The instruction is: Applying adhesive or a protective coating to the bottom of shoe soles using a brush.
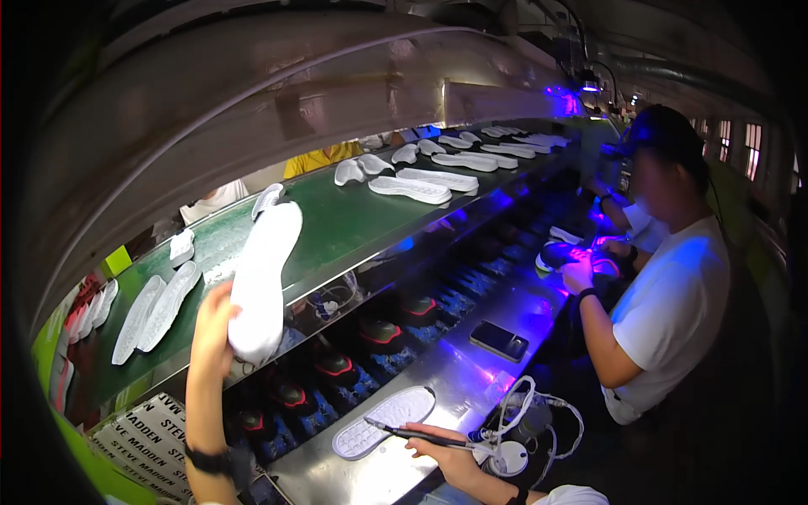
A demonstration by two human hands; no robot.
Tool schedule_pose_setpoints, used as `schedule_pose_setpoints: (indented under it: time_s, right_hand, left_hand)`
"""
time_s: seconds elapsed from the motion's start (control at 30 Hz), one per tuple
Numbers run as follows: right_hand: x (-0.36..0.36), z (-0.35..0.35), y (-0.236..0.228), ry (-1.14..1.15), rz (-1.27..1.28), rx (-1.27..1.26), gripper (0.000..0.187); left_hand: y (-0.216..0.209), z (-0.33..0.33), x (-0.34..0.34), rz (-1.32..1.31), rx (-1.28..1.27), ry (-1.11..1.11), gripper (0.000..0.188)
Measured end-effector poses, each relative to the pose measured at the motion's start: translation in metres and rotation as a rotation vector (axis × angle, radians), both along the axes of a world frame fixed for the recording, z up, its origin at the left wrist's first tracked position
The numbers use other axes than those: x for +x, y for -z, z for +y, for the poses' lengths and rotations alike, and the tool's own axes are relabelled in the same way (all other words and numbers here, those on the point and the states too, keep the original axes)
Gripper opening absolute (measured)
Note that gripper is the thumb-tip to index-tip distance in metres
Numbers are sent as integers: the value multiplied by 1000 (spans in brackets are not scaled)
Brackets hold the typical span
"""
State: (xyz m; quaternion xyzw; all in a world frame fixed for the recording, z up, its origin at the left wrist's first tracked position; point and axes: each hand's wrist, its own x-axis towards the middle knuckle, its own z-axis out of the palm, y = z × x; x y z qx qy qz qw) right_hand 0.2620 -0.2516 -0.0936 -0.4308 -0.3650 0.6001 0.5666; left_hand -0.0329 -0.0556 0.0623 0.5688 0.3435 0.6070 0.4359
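Observation:
My left hand (215,330) is raised at the edge of the green conveyor belt, its fingers closed on the side of a white shoe sole (266,269) that stands tilted above the belt. Low in front of me, my right hand (444,454) grips a thin dark-handled brush (421,433). The brush tip reaches over another white sole (404,406), which lies with its patterned face up on the metal bench (379,475).
More white soles (409,189) lie along the green belt (337,220). Below it, dark shoes with red trim (381,334) stand in a row. A phone (499,340), a white-lidded container (508,457) and cables (572,421) are at right. A co-worker (673,278) handles a shoe beyond.

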Motion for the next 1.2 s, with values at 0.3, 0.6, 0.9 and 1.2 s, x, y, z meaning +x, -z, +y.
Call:
schedule_pose_setpoints:
  time_s: [0.3,0.6,0.9,1.2]
  right_hand:
    - [-19,-18,-10,-484,-292,427,29]
    - [-79,-13,3,-184,-762,1060,29]
    - [-106,-27,12,-420,-610,749,28]
    - [-91,-20,22,-686,-466,334,27]
  left_hand:
    - [271,-193,16,-755,-640,452,79]
    - [299,-220,63,-953,-646,253,60]
    - [269,-197,36,-1255,-561,455,70]
    - [237,-168,5,-936,-682,627,70]
